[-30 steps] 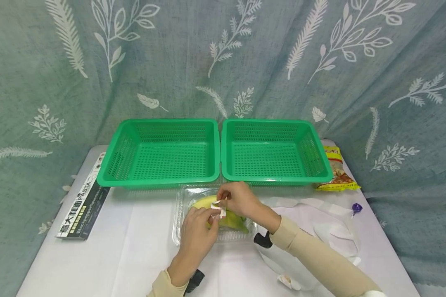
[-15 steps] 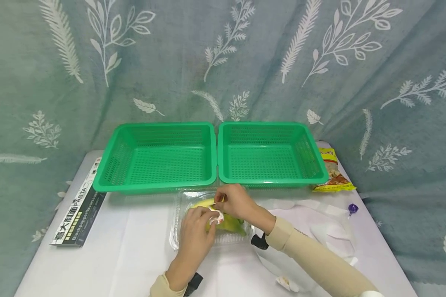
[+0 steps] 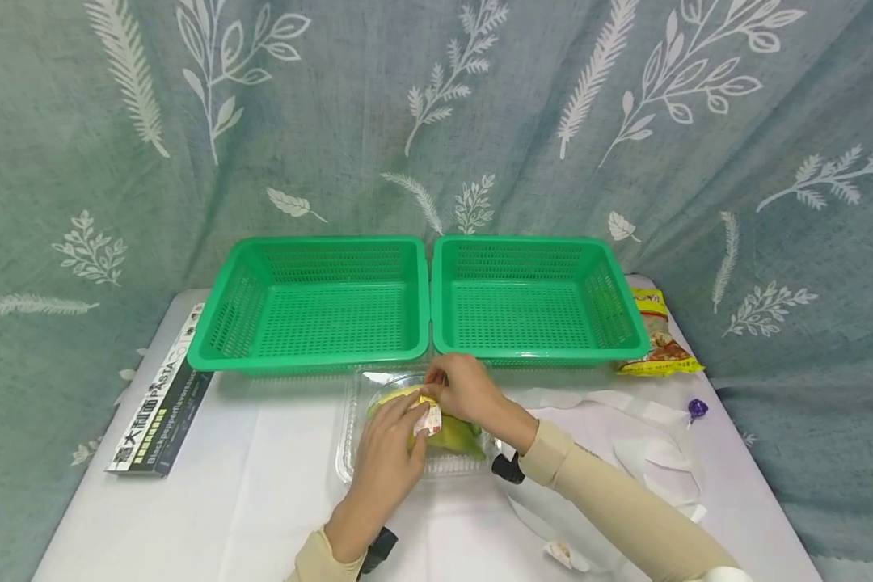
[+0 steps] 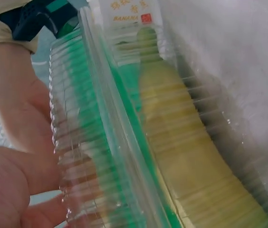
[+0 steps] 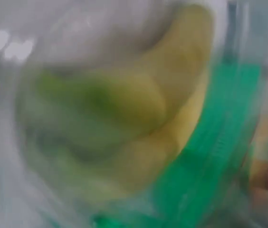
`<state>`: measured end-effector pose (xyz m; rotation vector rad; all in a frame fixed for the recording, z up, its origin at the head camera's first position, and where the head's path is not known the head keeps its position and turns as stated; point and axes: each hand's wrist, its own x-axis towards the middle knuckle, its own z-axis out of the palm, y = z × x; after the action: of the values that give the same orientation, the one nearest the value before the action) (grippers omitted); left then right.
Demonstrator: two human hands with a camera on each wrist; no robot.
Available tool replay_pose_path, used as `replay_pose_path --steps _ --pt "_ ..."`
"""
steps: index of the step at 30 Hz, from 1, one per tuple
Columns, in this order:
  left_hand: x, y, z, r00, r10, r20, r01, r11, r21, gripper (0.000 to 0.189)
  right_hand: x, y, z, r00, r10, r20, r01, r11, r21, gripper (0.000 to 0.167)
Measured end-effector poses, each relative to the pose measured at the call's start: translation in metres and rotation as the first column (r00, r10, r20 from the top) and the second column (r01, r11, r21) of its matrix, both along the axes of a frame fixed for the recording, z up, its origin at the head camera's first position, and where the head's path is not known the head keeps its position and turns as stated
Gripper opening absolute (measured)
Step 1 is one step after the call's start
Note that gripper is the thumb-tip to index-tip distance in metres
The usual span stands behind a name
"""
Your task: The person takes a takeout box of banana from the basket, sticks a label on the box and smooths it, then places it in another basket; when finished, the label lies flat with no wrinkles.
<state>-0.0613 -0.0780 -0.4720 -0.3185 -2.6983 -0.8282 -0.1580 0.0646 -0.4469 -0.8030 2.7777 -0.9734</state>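
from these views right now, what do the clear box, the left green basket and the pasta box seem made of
Clear box: probably thin glossy plastic; see-through, ridged, with bright glints.
Left green basket: likely moulded plastic, slight sheen; evenly coloured, slotted walls and floor.
Pasta box: probably printed card; flat faces, straight edges. Its finish is hard to tell.

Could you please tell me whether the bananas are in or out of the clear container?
In: both wrist views show the bananas through the clear container, though the right view is blurred.
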Motion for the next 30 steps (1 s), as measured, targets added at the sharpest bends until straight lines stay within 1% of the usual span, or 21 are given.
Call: replay_pose_path --steps 1,2,4,7,10,11,13,16,19,21,26,30 --pt "0.0 0.0 0.0 1.0 -0.008 0.017 0.008 1.0 -0.008 0.035 0.002 0.0 0.0 1.0 -0.007 -0.014 0.007 1.0 0.006 0.005" --pt "0.0 -0.001 0.0 0.999 -0.016 0.038 0.017 1.0 -0.013 0.038 0.005 0.001 0.001 1.0 -0.009 -0.028 0.01 1.0 0.013 0.008" --pt "0.0 -0.001 0.0 0.996 -0.026 0.083 0.028 0.999 -0.024 0.041 0.013 0.002 0.001 0.999 -0.002 -0.053 0.004 1.0 0.03 0.021" --pt "0.001 -0.001 0.0 0.99 -0.041 0.132 0.047 0.998 -0.045 0.044 0.031 0.007 -0.002 0.993 0.047 -0.113 -0.04 0.997 0.061 0.042" --pt "0.002 -0.001 0.0 0.987 -0.054 0.148 0.065 0.996 -0.066 0.045 0.05 0.013 -0.008 0.983 0.099 -0.153 -0.083 0.991 0.106 0.052" --pt "0.002 -0.001 0.001 0.987 -0.057 0.152 0.07 0.995 -0.077 0.045 0.055 0.015 -0.011 0.98 0.112 -0.166 -0.09 0.987 0.135 0.054" --pt "0.002 -0.001 0.001 0.985 -0.062 0.162 0.079 0.992 -0.101 0.047 0.065 0.018 -0.015 0.979 0.126 -0.157 -0.095 0.977 0.19 0.055" --pt "0.002 0.0 0.002 0.981 -0.061 0.183 0.087 0.987 -0.136 0.049 0.075 0.023 -0.019 0.977 0.143 -0.16 -0.096 0.958 0.27 0.052" --pt "0.002 0.0 0.001 0.979 -0.058 0.196 0.091 0.983 -0.162 0.051 0.084 0.027 -0.02 0.973 0.151 -0.173 -0.091 0.946 0.312 0.051" --pt "0.001 0.001 0.001 0.978 -0.055 0.2 0.091 0.98 -0.177 0.052 0.09 0.029 -0.019 0.973 0.151 -0.173 -0.09 0.944 0.317 0.05" --pt "0.0 0.001 0.003 0.977 -0.05 0.207 0.093 0.975 -0.203 0.054 0.105 0.035 -0.016 0.975 0.172 -0.139 -0.119 0.937 0.328 0.053" --pt "0.0 0.0 0.003 0.976 -0.041 0.213 0.087 0.973 -0.212 0.054 0.111 0.037 -0.015 0.973 0.174 -0.155 -0.118 0.941 0.316 0.055"
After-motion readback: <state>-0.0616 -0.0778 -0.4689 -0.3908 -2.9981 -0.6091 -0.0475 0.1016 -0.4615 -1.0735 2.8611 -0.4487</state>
